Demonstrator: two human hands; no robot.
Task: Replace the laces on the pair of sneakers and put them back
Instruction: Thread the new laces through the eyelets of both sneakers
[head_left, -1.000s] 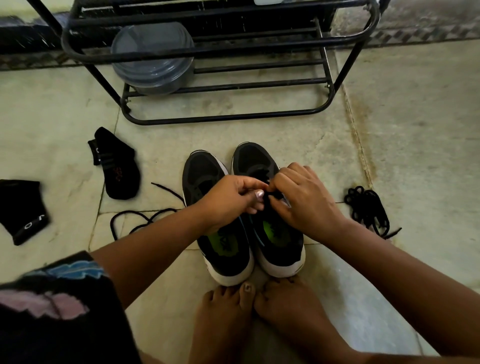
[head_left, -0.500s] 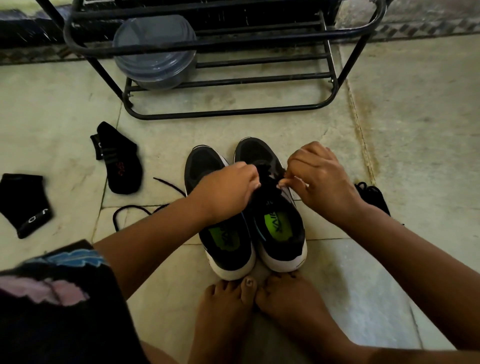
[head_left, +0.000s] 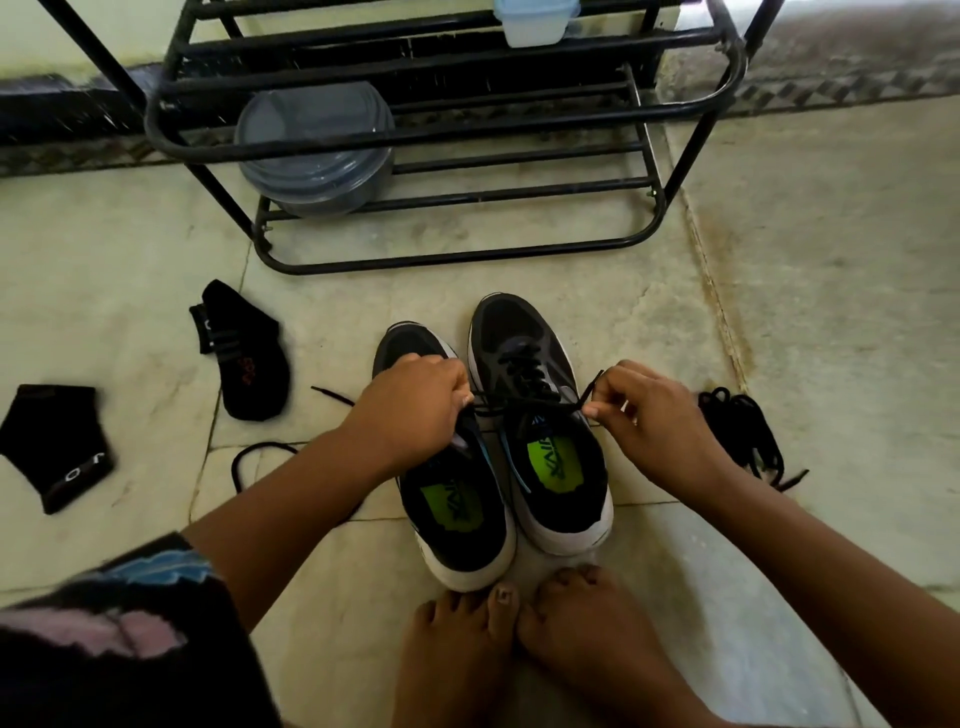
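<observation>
The left hand (head_left: 415, 405) is covering the lacing of the left sneaker (head_left: 457, 499), so its laces are hidden. A bundled lace (head_left: 743, 431) is lying just beside the right wrist, two socks (head_left: 244, 353) and a loose lace (head_left: 260, 457) are lying leftward, and a shoe rack (head_left: 467, 254) is standing beyond. Both sneakers are sitting side by side on the floor (head_left: 831, 312), toes pointing toward the rack. The right hand (head_left: 654, 415) and the left are each pinching an end of the right sneaker's (head_left: 540, 415) lace (head_left: 524, 374).

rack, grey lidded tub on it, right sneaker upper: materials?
Rack: looks like painted metal tube, black, semi-gloss; round bent bars with highlights.
Grey tub: likely plastic, translucent smoky grey; the bars show through it.
Right sneaker upper: seemingly knit mesh with smoother grey overlays, matte; white sole probably foam or rubber.
</observation>
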